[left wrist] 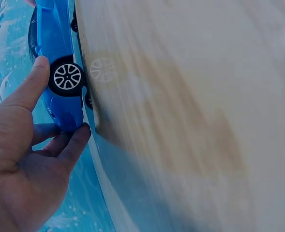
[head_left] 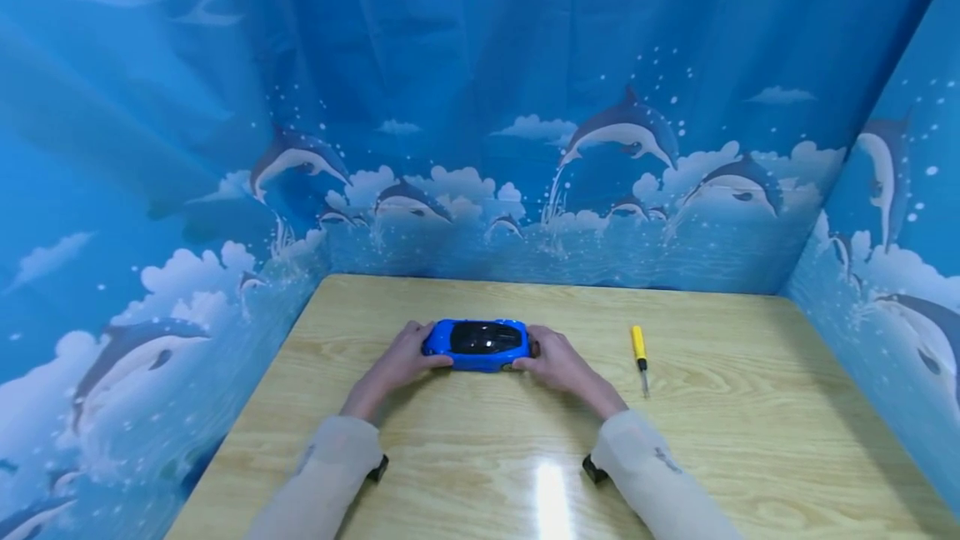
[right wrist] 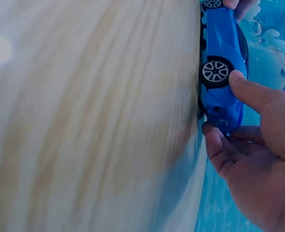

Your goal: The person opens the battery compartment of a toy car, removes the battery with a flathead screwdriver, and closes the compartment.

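Note:
A blue toy car [head_left: 487,340] with a black roof lies sideways across the view, between the two hands. The left hand [head_left: 403,357] grips its left end, thumb on the near side; in the left wrist view that thumb lies by a wheel of the car [left wrist: 60,29], the fingers of the hand [left wrist: 36,154] at its end. The right hand [head_left: 558,361] holds the right end, and in the right wrist view the thumb of this hand [right wrist: 263,154] touches the car's side [right wrist: 222,43] near a wheel. The wheels are at or just above the tabletop; which, I cannot tell.
A screwdriver [head_left: 639,350] with a yellow handle lies on the wooden table [head_left: 750,407] to the right of the car, its tip toward the near edge. Blue curtains [head_left: 465,90] with printed dolphins stand behind the table and on both sides.

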`<state>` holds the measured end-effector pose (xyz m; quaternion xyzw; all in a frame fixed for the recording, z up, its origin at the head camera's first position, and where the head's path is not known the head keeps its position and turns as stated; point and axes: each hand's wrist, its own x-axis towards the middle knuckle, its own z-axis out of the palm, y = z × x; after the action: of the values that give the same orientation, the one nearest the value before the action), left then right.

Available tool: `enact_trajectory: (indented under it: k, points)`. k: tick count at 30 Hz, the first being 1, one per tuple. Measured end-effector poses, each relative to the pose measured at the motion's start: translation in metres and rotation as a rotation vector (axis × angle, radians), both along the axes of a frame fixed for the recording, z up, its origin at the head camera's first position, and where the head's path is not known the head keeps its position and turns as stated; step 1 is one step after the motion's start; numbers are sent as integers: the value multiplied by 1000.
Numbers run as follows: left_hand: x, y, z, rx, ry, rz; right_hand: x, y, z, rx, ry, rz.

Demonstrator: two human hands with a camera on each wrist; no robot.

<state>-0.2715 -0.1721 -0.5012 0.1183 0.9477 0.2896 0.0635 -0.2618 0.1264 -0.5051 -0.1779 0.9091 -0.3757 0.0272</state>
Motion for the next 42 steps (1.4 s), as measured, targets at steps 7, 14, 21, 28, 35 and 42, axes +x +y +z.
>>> enact_trajectory:
  k: [7, 14, 21, 28, 35, 42]
  points:
    - [-1, 18, 1, 13, 0, -27, 5, 22, 1, 23, -2, -37]
    - [-1, 35, 2, -2, 7, -51, 9, 39, 1, 45, -31, -64]
    - [-1, 45, 4, 25, 8, -66, 12, 50, 0, 42, -22, -68]
    - [-2, 56, 1, 75, -25, -80, 13, 63, 1, 46, -41, -60]
    - [-2, 69, -2, 76, 17, -122, 17, 75, 1, 37, -24, -53]
    - [0, 81, -4, 102, -4, -94, 22, 85, 0, 56, 27, -48]
